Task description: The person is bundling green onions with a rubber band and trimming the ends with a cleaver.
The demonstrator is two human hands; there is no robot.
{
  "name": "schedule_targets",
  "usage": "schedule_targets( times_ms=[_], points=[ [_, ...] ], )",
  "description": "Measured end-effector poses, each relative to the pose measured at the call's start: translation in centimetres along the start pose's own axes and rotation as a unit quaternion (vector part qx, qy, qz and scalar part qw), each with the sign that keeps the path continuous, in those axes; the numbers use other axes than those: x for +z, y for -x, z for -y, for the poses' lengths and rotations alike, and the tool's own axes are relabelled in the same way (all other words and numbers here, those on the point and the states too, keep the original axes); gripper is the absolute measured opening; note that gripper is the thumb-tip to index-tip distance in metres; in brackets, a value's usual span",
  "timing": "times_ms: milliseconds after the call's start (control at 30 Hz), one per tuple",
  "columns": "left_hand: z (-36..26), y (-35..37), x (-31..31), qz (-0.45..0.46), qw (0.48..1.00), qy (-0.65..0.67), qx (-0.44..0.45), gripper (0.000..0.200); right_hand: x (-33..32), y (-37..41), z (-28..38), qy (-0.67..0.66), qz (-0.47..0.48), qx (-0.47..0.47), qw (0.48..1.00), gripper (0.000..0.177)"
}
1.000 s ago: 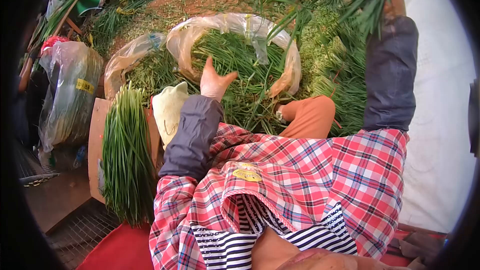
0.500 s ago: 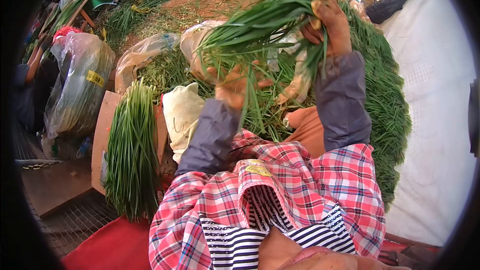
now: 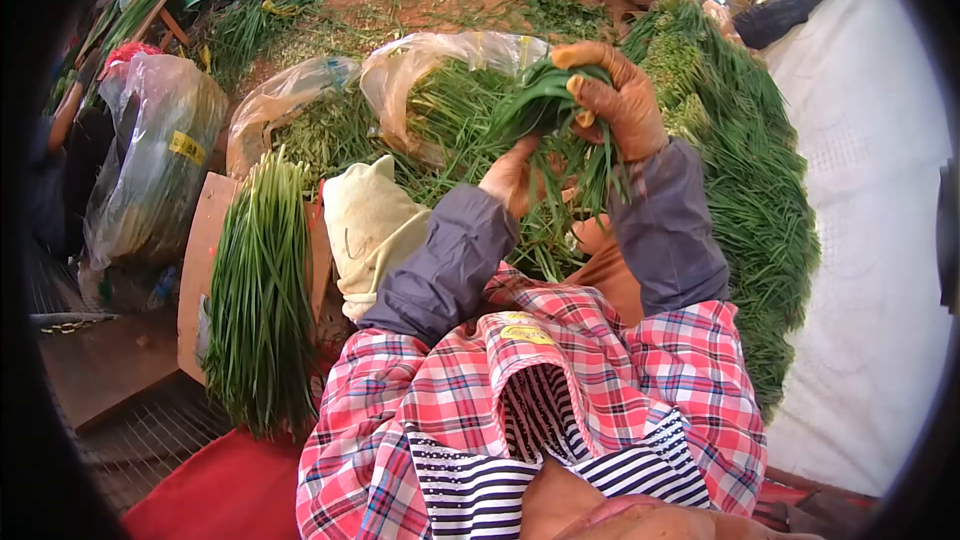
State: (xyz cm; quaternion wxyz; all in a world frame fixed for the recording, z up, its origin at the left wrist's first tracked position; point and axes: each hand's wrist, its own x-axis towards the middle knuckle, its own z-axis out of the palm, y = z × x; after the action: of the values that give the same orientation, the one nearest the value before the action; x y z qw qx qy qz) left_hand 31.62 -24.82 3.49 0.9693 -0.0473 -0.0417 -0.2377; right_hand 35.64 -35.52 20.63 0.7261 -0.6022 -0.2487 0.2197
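Note:
My right hand (image 3: pixel 630 105), in an orange-brown stained glove or covering, is closed round a bunch of garlic chives (image 3: pixel 540 105), whose green leaves bend over and hang below the fist. Just below and to the left, my left hand (image 3: pixel 512 178) is up against the same bunch and grips leaves from beneath. Its fingertips are partly hidden among the greens. Loose leaves dangle between both hands. To the left, a neat bundle of chives (image 3: pixel 262 290) lies on a wooden board (image 3: pixel 200 275), beside a cream cloth (image 3: pixel 365 225) over something I cannot make out.
Open plastic bags (image 3: pixel 385 90) with chives and trimmings stand ahead. A long heap of chives (image 3: pixel 750 170) runs along the right beside a white sheet (image 3: pixel 870 190). A wrapped bundle (image 3: pixel 155 155) stands at left. Other people are partly visible at the far edges.
My right hand has lowered the bunch and drawn it in slightly. My left hand, open and apart before, has moved up and right onto the leaves.

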Motion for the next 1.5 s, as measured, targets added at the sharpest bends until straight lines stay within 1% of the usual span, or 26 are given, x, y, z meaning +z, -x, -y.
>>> schedule_targets(
  times_ms=[100,133,200,300,333,400,433,467,500,533,633,733,767,800,833,900,933,967,1000,1067,1167,1200,1233,1333,1433,1500],
  points=[
    [1.0,-1.9,0.5,-0.211,0.968,-0.128,0.04,0.028,0.7,1.0,-0.7,-0.009,-0.031,-0.014,0.999,0.024],
    [0.8,-1.3,2.3,-0.328,0.926,-0.168,0.085,0.019,0.6,1.2,-1.1,-0.013,-0.035,-0.027,0.999,0.024],
    [-1.0,-0.3,0.3,-0.293,0.924,-0.221,0.112,0.018,0.3,2.0,-1.3,-0.068,-0.033,-0.005,0.997,0.026],
    [-3.2,1.1,-4.6,-0.282,0.899,-0.303,0.146,0.017,-2.7,1.7,-0.9,-0.192,-0.01,-0.07,0.979,0.029],
    [-3.7,1.4,-6.8,-0.285,0.886,-0.331,0.154,0.017,-3.2,1.8,-0.3,-0.184,-0.002,-0.084,0.979,0.03],
    [-5.1,1.0,-13.2,-0.361,0.833,-0.385,0.164,0.022,-3.4,1.6,1.6,-0.166,0.012,-0.115,0.979,0.033],
    [-5.2,1.7,-16.3,-0.403,0.804,-0.407,0.163,0.025,-3.2,1.8,2.1,-0.163,-0.022,-0.129,0.978,0.036],
    [-6.5,3.3,-18.8,-0.383,0.666,-0.632,0.105,0.027,-3.1,1.6,2.6,-0.157,-0.048,-0.143,0.976,0.038],
    [-6.7,4.7,-18.7,-0.387,0.541,-0.746,0.043,0.031,-3.1,1.1,3.5,-0.15,-0.07,-0.162,0.973,0.041],
    [-6.8,6.1,-18.0,-0.381,0.397,-0.835,-0.018,0.035,-4.3,0.5,5.2,-0.18,0.078,-0.177,0.964,0.04],
    [-3.5,6.0,-16.0,-0.405,0.323,-0.844,-0.137,0.039,-4.7,-0.5,8.2,-0.204,0.151,-0.176,0.951,0.038],
    [-1.3,4.5,-12.9,-0.417,0.237,-0.844,-0.241,0.044,-3.2,-0.5,9.8,-0.046,0.138,-0.175,0.974,0.028],
    [-1.2,5.2,-11.1,-0.367,0.237,-0.877,-0.2,0.048,-2.8,-0.3,9.8,0.019,0.126,-0.179,0.976,0.026],
    [-1.2,6.1,-7.4,-0.316,0.235,-0.905,-0.161,0.053,-4.0,-0.9,8.3,0.019,0.149,-0.211,0.966,0.029],
    [-1.4,7.1,-3.7,-0.265,0.229,-0.929,-0.12,0.057,-3.4,-0.6,7.5,0.052,0.072,-0.199,0.976,0.027],
    [-1.4,8.4,2.7,-0.203,0.381,-0.88,-0.2,0.062,-0.7,0.0,5.9,0.114,-0.09,-0.17,0.975,0.023],
    [-1.1,9.1,2.9,-0.169,0.626,-0.73,-0.213,0.067,0.0,0.3,4.7,0.133,-0.086,-0.168,0.973,0.019],
    [-1.0,9.4,3.0,-0.124,0.819,-0.521,-0.206,0.071,0.7,0.6,3.1,0.154,-0.082,-0.167,0.97,0.015],
    [-0.7,9.0,2.7,-0.078,0.885,-0.424,-0.174,0.077,1.5,1.0,0.7,0.151,-0.059,-0.18,0.97,0.014],
    [0.1,7.6,1.5,0.016,0.972,-0.208,-0.105,0.091,3.2,2.5,-4.2,0.19,0.005,-0.211,0.959,0.015],
    [0.1,6.8,2.6,-0.084,0.973,-0.216,0.003,0.101,4.6,6.8,-9.8,0.337,0.093,-0.2,0.915,0.018],
    [0.6,6.9,4.0,-0.027,0.986,-0.164,-0.007,0.084,4.9,8.1,-11.2,0.376,0.104,-0.19,0.901,0.019],
    [0.9,7.2,3.8,-0.067,0.985,-0.157,-0.004,0.075,5.0,9.1,-12.2,0.414,0.113,-0.178,0.885,0.019],
    [0.6,7.8,2.4,-0.177,0.969,-0.172,0.009,0.05,4.4,10.6,-13.8,0.423,0.137,-0.179,0.878,0.018],
    [-0.2,7.6,2.0,-0.192,0.944,-0.267,0.024,0.047,3.1,10.3,-14.1,0.393,0.217,-0.13,0.884,0.021],
    [-0.7,7.4,2.4,-0.198,0.931,-0.304,0.023,0.049,3.2,10.5,-13.8,0.424,0.219,-0.094,0.874,0.021]
  ],
)
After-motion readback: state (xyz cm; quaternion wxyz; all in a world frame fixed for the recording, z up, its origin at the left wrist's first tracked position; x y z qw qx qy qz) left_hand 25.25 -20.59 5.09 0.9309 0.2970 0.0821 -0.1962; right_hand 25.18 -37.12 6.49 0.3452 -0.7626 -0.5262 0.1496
